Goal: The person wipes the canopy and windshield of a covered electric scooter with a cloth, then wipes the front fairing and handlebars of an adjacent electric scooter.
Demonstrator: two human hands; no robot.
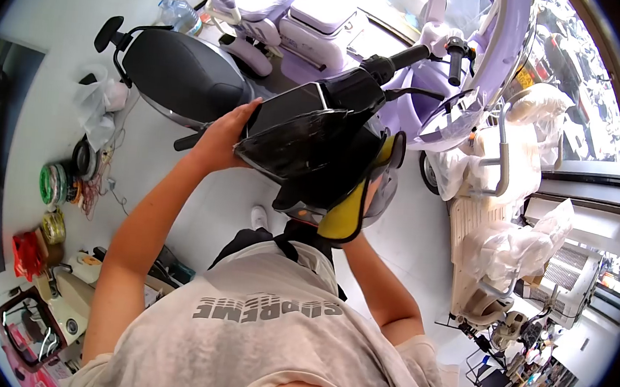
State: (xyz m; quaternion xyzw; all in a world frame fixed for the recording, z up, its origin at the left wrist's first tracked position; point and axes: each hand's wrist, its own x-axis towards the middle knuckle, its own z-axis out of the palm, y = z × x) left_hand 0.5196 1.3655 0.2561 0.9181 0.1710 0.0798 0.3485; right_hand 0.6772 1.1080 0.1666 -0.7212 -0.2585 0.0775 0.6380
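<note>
A black electric scooter (308,127) stands with its front towards me. My left hand (224,140) is closed round the side edge of its glossy black front cover (292,144), fingers over the upper side. My right arm reaches up behind a yellow-and-black panel (345,211) at the scooter's front. That panel hides most of my right hand, so its grip cannot be seen. One handlebar grip (409,57) extends towards the purple scooter; the other grip (188,141) shows beyond my left hand. The scooter's black seat (184,75) lies farther back.
A purple scooter (317,28) stands close behind. Plastic-wrapped scooters (508,159) line the right side. Wire spools (53,184), a red bag (26,256) and a beige scooter with a mirror (33,324) are on the left. A water bottle (180,15) stands at the wall.
</note>
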